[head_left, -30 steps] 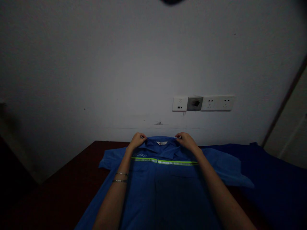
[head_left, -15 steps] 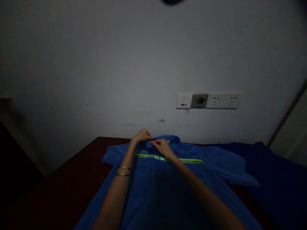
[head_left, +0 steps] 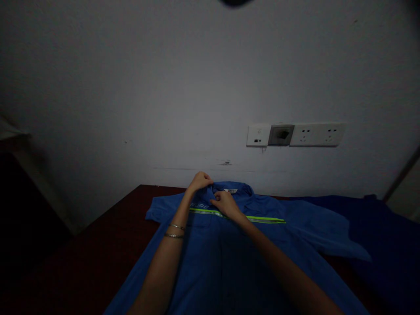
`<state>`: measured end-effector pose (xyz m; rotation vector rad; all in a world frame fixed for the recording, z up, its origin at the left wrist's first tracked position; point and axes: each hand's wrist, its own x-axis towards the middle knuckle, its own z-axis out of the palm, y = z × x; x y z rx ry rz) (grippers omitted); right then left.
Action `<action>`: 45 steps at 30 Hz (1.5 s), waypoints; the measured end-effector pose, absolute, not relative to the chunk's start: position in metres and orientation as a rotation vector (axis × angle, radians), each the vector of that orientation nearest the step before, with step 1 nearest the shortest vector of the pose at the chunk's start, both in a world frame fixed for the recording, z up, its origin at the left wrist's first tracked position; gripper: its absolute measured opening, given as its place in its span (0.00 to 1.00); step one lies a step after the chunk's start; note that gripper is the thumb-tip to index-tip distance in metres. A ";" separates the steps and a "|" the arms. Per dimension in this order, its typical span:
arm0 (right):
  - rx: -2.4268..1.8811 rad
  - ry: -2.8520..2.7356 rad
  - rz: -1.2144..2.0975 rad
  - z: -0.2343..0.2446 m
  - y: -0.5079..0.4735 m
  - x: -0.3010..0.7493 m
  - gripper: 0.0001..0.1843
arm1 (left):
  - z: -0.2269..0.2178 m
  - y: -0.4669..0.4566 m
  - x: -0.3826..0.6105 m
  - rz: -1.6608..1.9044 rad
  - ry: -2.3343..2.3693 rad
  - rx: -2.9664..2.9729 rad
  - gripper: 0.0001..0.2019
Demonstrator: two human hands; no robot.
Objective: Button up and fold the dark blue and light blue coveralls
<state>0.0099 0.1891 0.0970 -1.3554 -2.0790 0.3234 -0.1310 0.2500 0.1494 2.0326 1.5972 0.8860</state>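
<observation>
A blue short-sleeved work shirt (head_left: 203, 245) lies front side up, its collar toward the wall. A yellow-green and silver reflective stripe (head_left: 265, 219) crosses its chest, with pale letters above it on the left. My left hand (head_left: 200, 180) pinches the left side of the shirt's collar, at its top edge. Slightly lower and to the right, my right hand (head_left: 226, 204) has its fingers closed on the collar's left front edge near the neck opening. A white label (head_left: 230, 191) shows inside the collar. Two thin bracelets circle my left wrist.
The shirt rests on a dark red tabletop (head_left: 121, 223) that meets a pale wall (head_left: 183, 87). Dark blue cloth (head_left: 390, 245) lies at the right. Switches and sockets (head_left: 295, 134) are set in the wall. A dark piece of furniture (head_left: 26, 188) stands at the left.
My right hand has moved down along the collar, away from my left fingertips. The collar's left side now shows between the hands, and more of the label is visible. The view has shifted slightly.
</observation>
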 end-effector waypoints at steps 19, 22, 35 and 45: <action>-1.174 -2.124 0.046 0.145 0.207 0.049 0.16 | 0.157 0.238 -0.138 0.865 1.232 1.992 0.08; -1.157 -2.242 -0.058 0.140 0.206 0.037 0.12 | 0.157 0.236 -0.135 0.852 1.198 2.013 0.09; -1.149 -2.190 -0.150 0.137 0.206 0.041 0.07 | 0.164 0.229 -0.151 0.868 1.468 1.984 0.12; -1.171 -2.211 -0.247 0.140 0.202 0.040 0.08 | 0.166 0.224 -0.136 0.667 1.708 1.996 0.17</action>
